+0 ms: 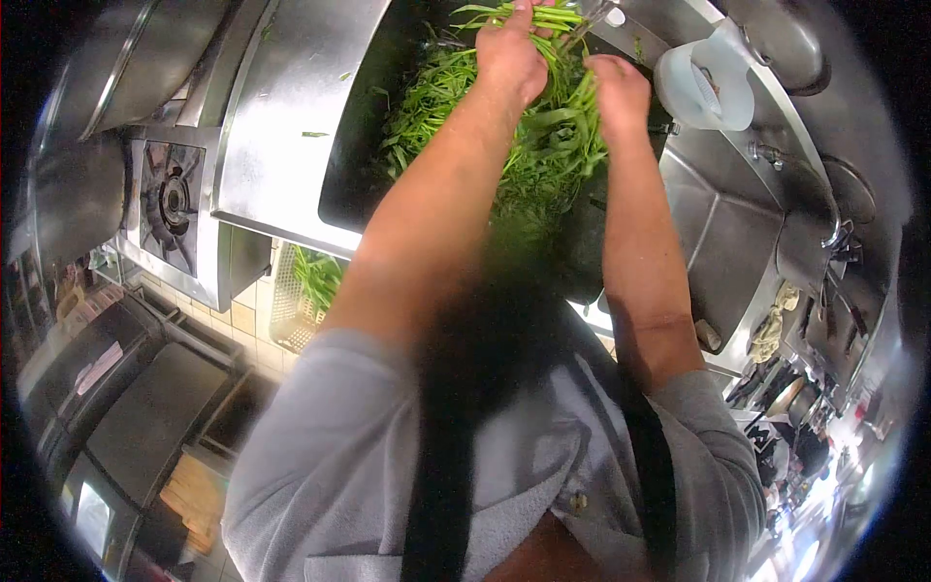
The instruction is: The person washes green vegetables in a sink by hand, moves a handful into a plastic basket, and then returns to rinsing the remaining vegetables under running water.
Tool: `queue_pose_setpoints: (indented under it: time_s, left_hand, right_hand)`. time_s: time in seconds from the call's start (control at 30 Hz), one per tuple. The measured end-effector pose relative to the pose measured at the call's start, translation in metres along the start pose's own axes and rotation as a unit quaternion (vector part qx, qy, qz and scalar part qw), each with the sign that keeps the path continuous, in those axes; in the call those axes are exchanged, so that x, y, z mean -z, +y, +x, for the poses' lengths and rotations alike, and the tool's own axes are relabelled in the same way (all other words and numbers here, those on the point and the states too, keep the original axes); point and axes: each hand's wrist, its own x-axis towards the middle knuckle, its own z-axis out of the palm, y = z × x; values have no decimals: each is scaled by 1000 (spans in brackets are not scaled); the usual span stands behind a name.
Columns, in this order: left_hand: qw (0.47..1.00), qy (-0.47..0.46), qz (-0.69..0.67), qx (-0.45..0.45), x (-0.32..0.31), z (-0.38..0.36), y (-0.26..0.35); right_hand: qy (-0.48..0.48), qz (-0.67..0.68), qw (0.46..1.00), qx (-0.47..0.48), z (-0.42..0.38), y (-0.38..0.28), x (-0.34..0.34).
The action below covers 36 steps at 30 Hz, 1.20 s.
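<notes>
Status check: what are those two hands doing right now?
Left hand and right hand both gripping leafy greens over the dark wok. Nothing blocking.

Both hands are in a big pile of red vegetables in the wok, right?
Not quite: the head view shows the vegetables are green, not red. Both the left hand and the right hand are in the pile in the wok.

Strong fisheye warp, black vignette at edges; bright overhead glare on steel, upper left; dark blurred smear centre frame.

Grey sleeves [320,456], seemingly dark apron straps [441,456]
</notes>
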Motion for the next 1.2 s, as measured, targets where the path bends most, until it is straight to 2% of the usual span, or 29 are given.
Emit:
queue_pose_setpoints:
  time_s: [0.07,0.13,0.2,0.27,0.33,0.4,0.47,0.5,0.53,0.57,0.6,0.67,0.73,0.8,0.83,0.87,0.9,0.93,1.0,1.03,1.07,1.13,1.2]
  left_hand:
    - [999,-39,-8,2,9,10,-2]
    - [999,-27,4,37,1,7,1]
    - [997,-15,18,72,-1,6,0]
    - [988,-69,36,130,5,13,-11]
    - [984,-76,69,144,1,9,-13]
    - [987,-51,80,127,-3,7,-18]
    - [985,-69,77,139,-2,10,-21]
    - [982,-85,73,149,-1,12,-24]
    - [982,-87,74,151,-1,13,-27]
    - [982,-93,50,154,-2,15,-30]
    - [982,-99,26,156,-3,16,-32]
    - [984,-90,9,153,-9,11,-30]
    - [986,-79,-8,149,-1,18,-33]
    - [984,-119,0,130,14,27,-34]
    - [984,-119,1,129,16,25,-32]
    - [981,-138,90,98,20,21,-30]
    - [969,-157,177,66,18,11,-25]
    - [970,-157,176,66,12,-1,-17]
    - [920,-93,365,111,2,-18,-4]
    - [926,-132,340,100,14,-4,-7]
    - [926,-131,338,102,18,-1,-7]
    - [908,-35,404,102,2,-8,9]
    - [908,-21,409,85,17,8,7]
  right_hand:
    - [7,121,993,-4,1,4,26]
    - [25,141,990,12,-3,0,50]
    - [-57,271,961,5,-3,1,74]
    - [-40,295,955,7,-12,-9,90]
    - [-23,320,947,7,-20,-21,103]
    - [-40,290,956,17,-25,-29,113]
    - [-65,275,959,18,-27,-29,117]
    - [-80,84,993,32,-30,-33,113]
    - [-91,-110,989,45,-34,-37,107]
    - [-151,-55,987,5,-35,-29,98]
    - [-150,-54,987,5,-35,-18,86]
    - [-135,-135,978,89,-33,1,61]
    - [-137,-148,975,95,-33,6,47]
    - [-140,-162,972,101,-35,3,39]
    - [-141,-116,982,42,-36,-5,38]
    - [-141,-69,988,-17,-37,-9,38]
    - [-140,-70,987,-17,-34,-7,40]
    - [-147,-94,985,12,-29,-4,42]
    - [-154,-118,980,42,-24,-3,48]
    - [-158,-121,980,34,-25,-5,53]
    - [-161,-124,979,26,-26,-8,59]
    - [-183,-129,974,30,-27,-10,72]
    - [-185,-68,980,-7,-29,-8,84]
